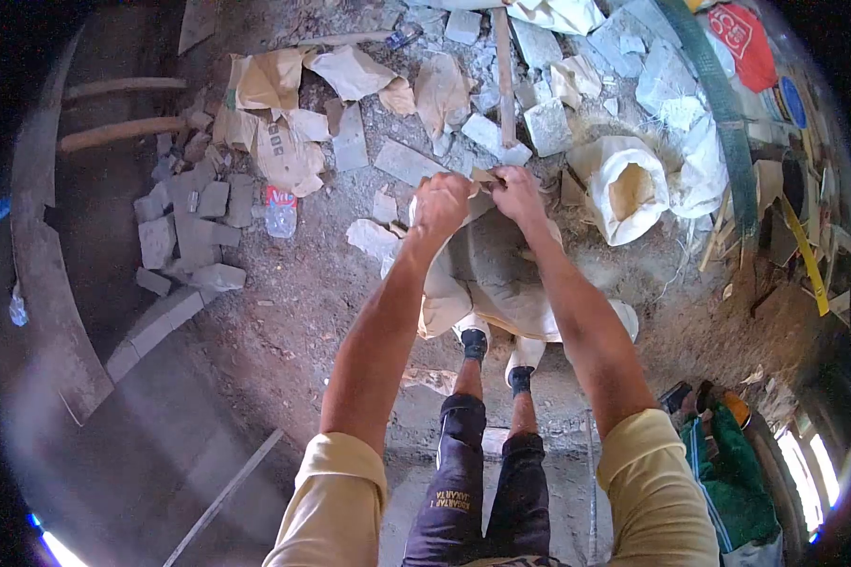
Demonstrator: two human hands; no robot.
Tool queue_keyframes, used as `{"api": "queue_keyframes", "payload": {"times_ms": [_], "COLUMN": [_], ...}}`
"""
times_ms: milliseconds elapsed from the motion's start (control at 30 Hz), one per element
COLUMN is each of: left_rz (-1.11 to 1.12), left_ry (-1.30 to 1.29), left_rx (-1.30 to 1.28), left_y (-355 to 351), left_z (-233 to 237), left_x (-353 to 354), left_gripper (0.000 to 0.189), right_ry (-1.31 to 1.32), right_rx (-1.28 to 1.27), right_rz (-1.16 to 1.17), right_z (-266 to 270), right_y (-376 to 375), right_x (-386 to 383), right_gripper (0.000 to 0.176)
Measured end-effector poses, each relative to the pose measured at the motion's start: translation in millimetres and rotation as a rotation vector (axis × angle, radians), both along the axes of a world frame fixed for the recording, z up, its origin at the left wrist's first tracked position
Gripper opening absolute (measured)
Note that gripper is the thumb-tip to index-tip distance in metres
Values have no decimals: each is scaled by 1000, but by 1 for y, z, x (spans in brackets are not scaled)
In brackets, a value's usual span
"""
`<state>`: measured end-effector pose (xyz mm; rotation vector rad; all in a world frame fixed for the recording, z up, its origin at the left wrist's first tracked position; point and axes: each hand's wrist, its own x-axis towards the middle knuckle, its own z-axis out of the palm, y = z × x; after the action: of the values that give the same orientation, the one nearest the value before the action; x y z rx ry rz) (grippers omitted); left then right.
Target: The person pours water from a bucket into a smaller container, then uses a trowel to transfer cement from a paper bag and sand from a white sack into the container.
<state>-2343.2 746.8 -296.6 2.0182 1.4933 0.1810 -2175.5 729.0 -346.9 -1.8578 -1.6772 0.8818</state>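
Observation:
A bulky sack [503, 255], grey on top with pale cream sides, lies on the ground in front of my feet. Fingers closed, my left hand [446, 201] grips the sack's far edge. My right hand [520, 196] is closed on the same edge, a short way to the right. A small tan flap shows between the two hands. My forearms flank the sack, and the fingertips are partly hidden. Just beyond my hands lie flat grey block pieces [408, 163].
An open white sack [607, 203] stands to the right. Torn paper bags [276, 151] and rubble cover the far ground. Broken blocks [194, 222] are heaped at left. A wooden handle [504, 85] lies ahead. Green cloth [739, 482] is at lower right.

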Motion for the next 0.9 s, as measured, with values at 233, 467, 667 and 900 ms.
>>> {"api": "queue_keyframes", "payload": {"times_ms": [233,467,667,900], "left_rz": [156,307,339,399], "left_ry": [-171,14,139,35], "left_rx": [85,49,52,44], "left_y": [-18,-14,-14,-27], "left_z": [7,-19,-17,-12], "left_x": [8,-37,-51,-57], "left_gripper": [12,14,17,22], "right_ry": [41,213,464,423], "right_rx": [5,-101,-168,56], "right_rz": [-325,-935,-1238,-1293], "right_z": [-29,-50,-9,-17], "right_y": [-6,-72,-139,-127], "right_x": [17,94,123,139], "right_gripper": [20,17,18,19]}}
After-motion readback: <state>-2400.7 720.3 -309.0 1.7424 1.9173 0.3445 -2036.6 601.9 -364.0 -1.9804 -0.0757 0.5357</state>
